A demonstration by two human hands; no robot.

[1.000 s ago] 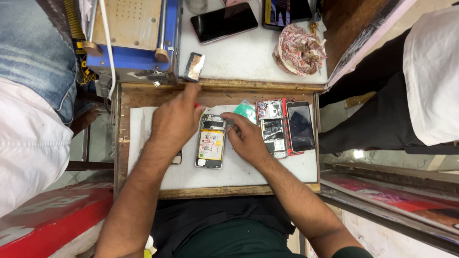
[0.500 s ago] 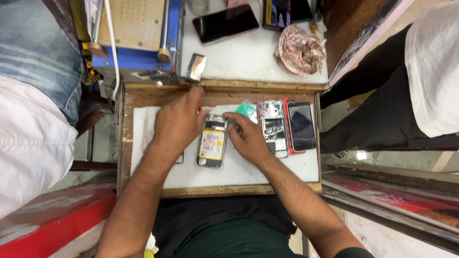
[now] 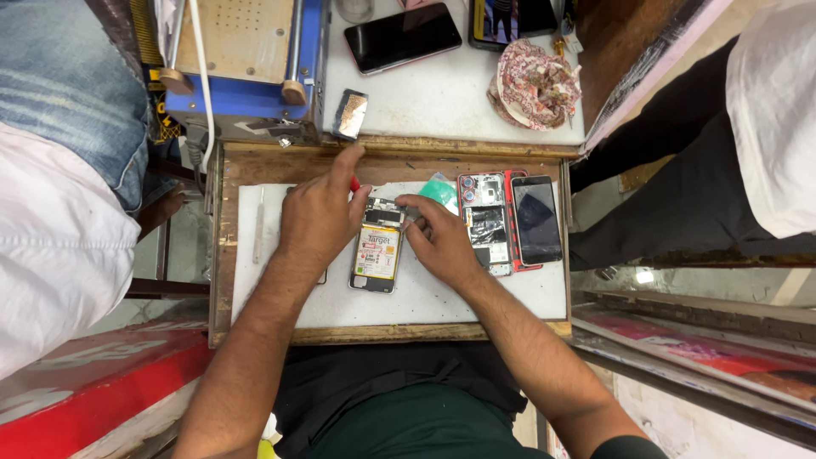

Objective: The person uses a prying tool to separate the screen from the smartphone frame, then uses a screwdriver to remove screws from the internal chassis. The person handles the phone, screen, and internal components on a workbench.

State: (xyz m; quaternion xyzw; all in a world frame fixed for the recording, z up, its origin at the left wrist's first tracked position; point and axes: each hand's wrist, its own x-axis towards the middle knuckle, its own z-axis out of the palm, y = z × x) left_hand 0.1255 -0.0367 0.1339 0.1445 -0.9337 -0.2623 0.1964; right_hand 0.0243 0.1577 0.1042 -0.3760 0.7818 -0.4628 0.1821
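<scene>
Two hands work over an opened phone [image 3: 376, 251] lying flat on the white mat [image 3: 425, 302] of a wooden tray [image 3: 223, 255], the left hand [image 3: 319, 217] curled around a red-tipped tool [image 3: 354, 184], the right hand [image 3: 438, 238] pinching at the phone's top edge, beside another opened phone [image 3: 486, 223].

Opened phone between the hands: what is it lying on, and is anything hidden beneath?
The opened phone lies flat on a white mat set in a wooden tray. The left hand covers the mat beside it; whatever lies directly under the phone cannot be seen.
</scene>
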